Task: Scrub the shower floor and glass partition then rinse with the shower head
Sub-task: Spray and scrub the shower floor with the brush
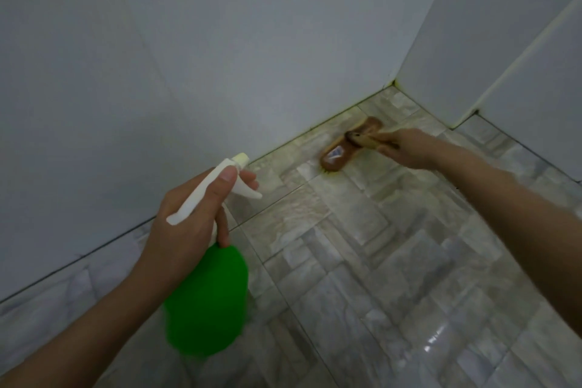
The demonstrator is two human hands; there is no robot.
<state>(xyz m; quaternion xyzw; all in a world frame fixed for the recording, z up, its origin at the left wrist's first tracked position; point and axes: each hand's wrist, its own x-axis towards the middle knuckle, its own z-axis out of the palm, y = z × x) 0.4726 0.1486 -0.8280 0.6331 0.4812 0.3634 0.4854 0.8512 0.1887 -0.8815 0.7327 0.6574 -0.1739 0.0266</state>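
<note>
A green spray bottle (206,302) with a white trigger head hangs over the tiled shower floor (393,261). My left hand (189,217) grips its neck, index finger on the trigger, nozzle aimed toward the far corner. A brown scrub brush (338,153) with yellowish bristles lies bristles-down on the floor beside the wall's base. My right hand (406,149) holds its handle. The brush is blurred.
White tiled walls (220,57) meet at a corner at the upper right. A second white wall or panel (519,41) with a pale seam closes the right side. Yellow-green grime lines the floor joint near the brush. The floor is wet and glossy.
</note>
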